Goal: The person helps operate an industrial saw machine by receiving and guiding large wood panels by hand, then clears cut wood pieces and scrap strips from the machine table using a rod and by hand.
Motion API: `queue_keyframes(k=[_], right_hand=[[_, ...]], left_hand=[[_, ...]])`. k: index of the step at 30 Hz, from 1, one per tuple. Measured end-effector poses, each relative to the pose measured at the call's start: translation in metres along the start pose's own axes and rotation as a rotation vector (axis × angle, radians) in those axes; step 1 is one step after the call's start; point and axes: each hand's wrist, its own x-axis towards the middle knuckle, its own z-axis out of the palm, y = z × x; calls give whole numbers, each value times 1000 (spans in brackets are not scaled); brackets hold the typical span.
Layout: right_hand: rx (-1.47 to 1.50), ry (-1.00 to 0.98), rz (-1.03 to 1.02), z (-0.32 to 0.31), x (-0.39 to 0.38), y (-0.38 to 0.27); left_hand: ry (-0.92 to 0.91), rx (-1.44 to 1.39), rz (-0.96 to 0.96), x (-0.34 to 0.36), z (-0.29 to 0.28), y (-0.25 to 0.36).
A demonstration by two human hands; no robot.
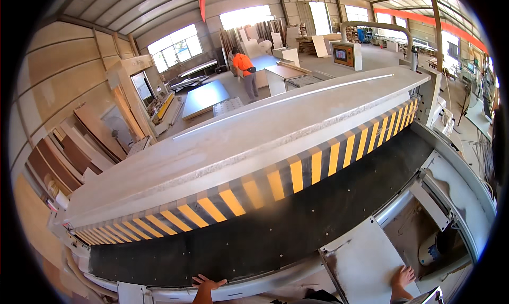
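Note:
Spread over the pale front rail point(254, 288) of a large panel-cutting machine is my left hand point(208, 283), its fingers apart and holding nothing. My right hand point(404, 276) rests near the right edge of a light grey support table point(366, 256), fingers stretched out, nothing held. Beyond both hands lies the machine's black bed point(238, 243), dotted with small pale spots. A long beam cover point(238, 145) crosses above the bed, its front skirt point(275, 184) striped yellow and black.
A control box with a screen point(343, 55) hangs from a curved arm at the far right. A person in an orange top point(243, 62) bends beside stacked boards behind the machine. Panels point(101, 126) lean against the left wall. A white bucket point(428, 250) stands beneath the right frame.

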Motion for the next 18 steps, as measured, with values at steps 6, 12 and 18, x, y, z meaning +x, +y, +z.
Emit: queue_keyframes(k=[6,12,18], right_hand=[[-59,-85,4,11,18,-6],[-31,56,-193,18,53,-97],[56,-45,-209,24,22,-203]], left_hand=[[-127,123,-37,9,-7,6],[-168,41,-21,0,-20,4],[-186,34,-39,-9,-27,7]])
